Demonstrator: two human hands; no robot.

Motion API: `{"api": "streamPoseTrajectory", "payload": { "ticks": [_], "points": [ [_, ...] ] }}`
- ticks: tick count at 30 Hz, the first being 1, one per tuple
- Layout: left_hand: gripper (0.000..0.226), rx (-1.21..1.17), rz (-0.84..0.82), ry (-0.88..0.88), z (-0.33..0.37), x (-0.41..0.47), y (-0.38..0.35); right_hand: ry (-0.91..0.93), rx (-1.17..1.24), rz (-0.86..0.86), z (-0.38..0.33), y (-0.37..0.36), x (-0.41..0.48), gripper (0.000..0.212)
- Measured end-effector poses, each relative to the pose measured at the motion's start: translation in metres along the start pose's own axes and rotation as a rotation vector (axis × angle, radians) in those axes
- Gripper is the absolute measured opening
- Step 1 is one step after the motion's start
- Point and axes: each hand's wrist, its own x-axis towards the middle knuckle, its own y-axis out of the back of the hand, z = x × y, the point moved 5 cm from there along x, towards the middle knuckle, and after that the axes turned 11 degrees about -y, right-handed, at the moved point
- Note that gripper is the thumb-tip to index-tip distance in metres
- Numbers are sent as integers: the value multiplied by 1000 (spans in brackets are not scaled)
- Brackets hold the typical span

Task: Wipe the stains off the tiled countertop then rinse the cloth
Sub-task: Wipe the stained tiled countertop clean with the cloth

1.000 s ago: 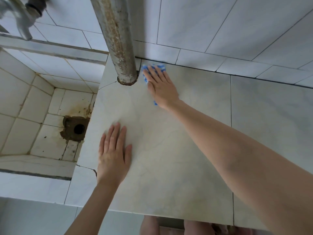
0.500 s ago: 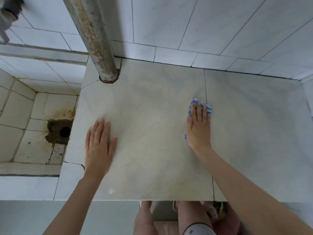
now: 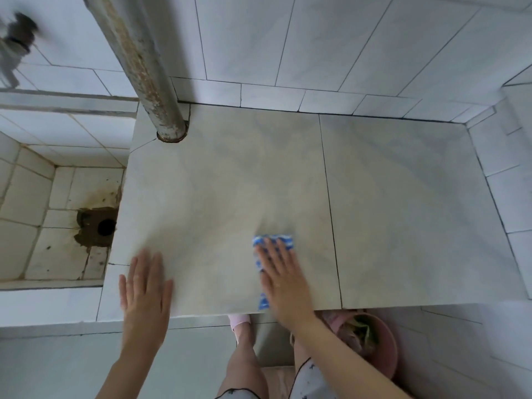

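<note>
Head view: the tiled bench [image 3: 230, 182] fills the middle with the stained sink [image 3: 43, 240] sunk at its left, and I judge the wiping step is in hand, the rinse not yet begun. The left hand [image 3: 145, 295] lies flat on the near left corner, fingers straight and holding nothing, while the right hand [image 3: 283, 286] presses straight, close-set fingers [image 3: 272, 256] onto the blue-and-white cloth [image 3: 273, 243] by the front edge. The cloth's long axis runs from the front lip towards the wall; next probably calls for a flat, firm push across the bench.
</note>
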Motion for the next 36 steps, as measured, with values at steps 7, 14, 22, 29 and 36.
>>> {"api": "streamPoseTrajectory", "payload": {
  "ticks": [7, 14, 22, 29, 36],
  "points": [
    [55, -39, -37, 37, -2, -13, -4, -485, 7, 50, 93, 7, -43, 55],
    [56, -93, 9, 24, 0, -22, 2, -147, 59, -53, -38, -10, -50, 51],
    [56, -100, 15, 53, -23, -43, 14, 174, 92, -215, -142, -36, -32, 51],
    [47, -166, 62, 58, -29, -44, 23, 432, 249, -336, -157, -17, -1, 62],
    [31, -261, 48, -155, 12, -36, 20, 328, 455, -91, -81, 24, -11, 36]
  ]
}}
